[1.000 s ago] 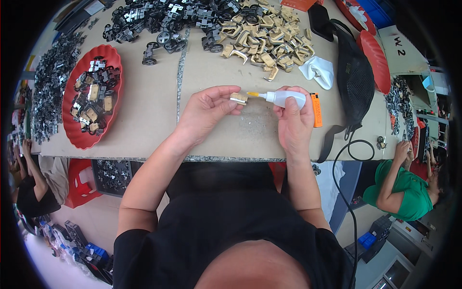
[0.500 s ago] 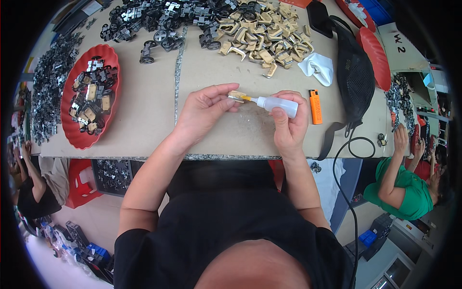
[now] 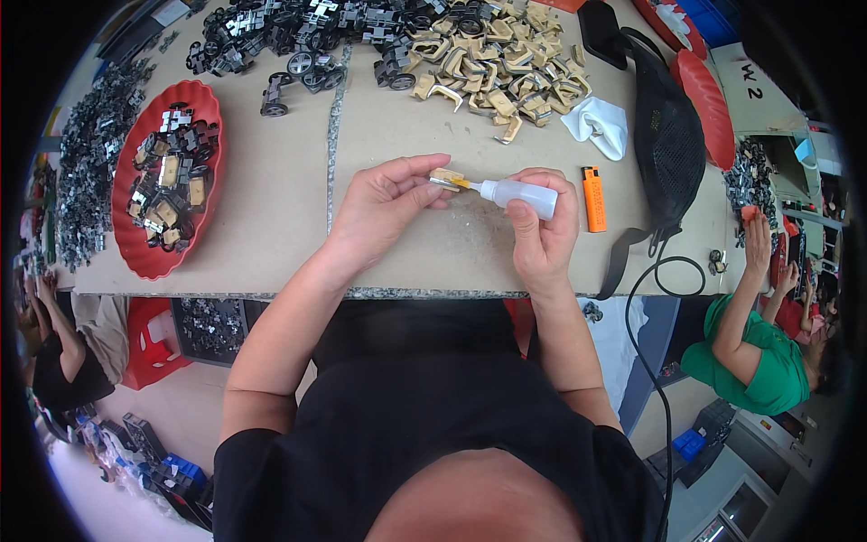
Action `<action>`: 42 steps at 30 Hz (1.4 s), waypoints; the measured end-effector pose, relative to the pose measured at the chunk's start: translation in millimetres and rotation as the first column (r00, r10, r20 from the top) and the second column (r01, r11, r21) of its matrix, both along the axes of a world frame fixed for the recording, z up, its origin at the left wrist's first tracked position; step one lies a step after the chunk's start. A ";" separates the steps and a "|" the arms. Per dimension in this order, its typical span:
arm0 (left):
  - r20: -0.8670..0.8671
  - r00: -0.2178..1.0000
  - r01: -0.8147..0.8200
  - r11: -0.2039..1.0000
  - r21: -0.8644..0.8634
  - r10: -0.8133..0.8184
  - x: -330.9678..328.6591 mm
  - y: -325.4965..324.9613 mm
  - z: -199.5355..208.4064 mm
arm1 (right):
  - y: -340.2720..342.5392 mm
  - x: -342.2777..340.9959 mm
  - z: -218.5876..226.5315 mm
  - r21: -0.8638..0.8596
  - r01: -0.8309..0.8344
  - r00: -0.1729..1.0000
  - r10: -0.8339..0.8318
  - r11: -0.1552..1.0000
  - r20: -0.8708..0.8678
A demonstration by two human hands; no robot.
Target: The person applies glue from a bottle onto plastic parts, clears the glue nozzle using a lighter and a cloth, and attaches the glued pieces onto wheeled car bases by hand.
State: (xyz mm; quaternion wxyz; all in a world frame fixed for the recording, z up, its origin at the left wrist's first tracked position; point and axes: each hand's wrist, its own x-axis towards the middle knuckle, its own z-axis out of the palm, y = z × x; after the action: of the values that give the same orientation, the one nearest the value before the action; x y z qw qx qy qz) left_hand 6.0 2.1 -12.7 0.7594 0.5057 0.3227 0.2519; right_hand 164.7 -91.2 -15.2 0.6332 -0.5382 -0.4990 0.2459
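Above the counter (image 3: 280,199), a white squeeze bottle (image 3: 526,197) is being gripped in the right hand (image 3: 549,228), its yellow nozzle (image 3: 461,183) being held at a small tan-and-silver piece (image 3: 446,175). Toward the bottle's ten o'clock, that piece is being pinched by the left hand (image 3: 384,206). A light squeeze and steady pinch are seemingly being called for. Farther off, at one o'clock, tan clips (image 3: 501,74) are being seen heaped.

Person (image 3: 433,388) at worktop (image 3: 271,244), near edge: left hand (image 3: 384,206) pinching tan piece (image 3: 446,174), right hand (image 3: 547,230) holding squeeze bottle (image 3: 526,197), yellow nozzle (image 3: 462,182) at piece. Tan brackets (image 3: 502,72) heaped toward far edge.
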 end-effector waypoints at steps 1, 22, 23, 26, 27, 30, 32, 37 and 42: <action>-0.009 1.000 0.000 1.000 0.001 0.000 0.2 -0.1 0.4 | -0.1 0.3 0.1 -0.001 0.002 1.000 -0.002 1.000 0.025; -0.002 1.000 -0.015 1.000 -0.023 0.015 0.1 0.0 2.3 | 0.5 0.9 -0.7 0.066 0.067 0.978 -0.079 0.996 0.195; -0.002 1.000 -0.014 1.000 -0.024 0.014 0.4 0.0 2.1 | 0.3 1.4 -0.9 0.062 0.069 0.978 -0.080 0.996 0.192; 0.015 1.000 -0.023 0.999 -0.028 0.023 -0.1 -0.1 1.8 | 0.8 1.8 0.7 0.077 0.066 0.972 -0.081 0.995 0.219; 0.016 1.000 -0.025 0.999 -0.029 0.025 -0.2 -0.2 2.0 | 1.2 1.7 1.1 0.078 0.066 0.972 -0.082 0.995 0.219; 0.013 0.999 -0.029 0.999 -0.032 0.029 0.2 0.1 1.5 | 1.7 1.4 1.5 0.097 0.065 0.972 -0.085 0.993 0.220; 0.009 0.999 -0.031 0.999 -0.036 0.032 0.3 0.5 1.3 | 1.2 1.5 1.1 0.085 0.061 0.974 -0.078 0.995 0.212; 0.038 0.999 -0.030 0.998 -0.050 0.032 -0.2 1.1 0.3 | -2.1 0.0 2.4 0.032 0.057 0.998 -0.058 0.998 0.018; 0.067 0.998 -0.015 0.999 -0.045 0.018 0.2 2.2 -2.1 | 5.0 12.6 10.5 -0.012 0.040 0.741 -0.037 0.999 -0.670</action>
State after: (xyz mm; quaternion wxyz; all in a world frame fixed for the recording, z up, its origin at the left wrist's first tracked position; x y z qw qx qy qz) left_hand 6.1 4.3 -14.8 0.7790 0.4771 0.3064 0.2678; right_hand 177.3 -86.2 -4.7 0.7760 -0.4230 -0.2274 0.4088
